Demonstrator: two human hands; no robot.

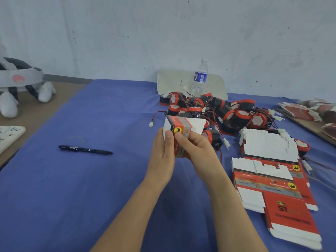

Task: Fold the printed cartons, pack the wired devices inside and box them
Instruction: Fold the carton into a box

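Both thumbs press on the printed side of a half-folded carton; the left hand and the right hand are curled round it and hold it up over the cloth. Just behind it lies the heap of devices, flat cartons lie at the right, a pen well to the left.
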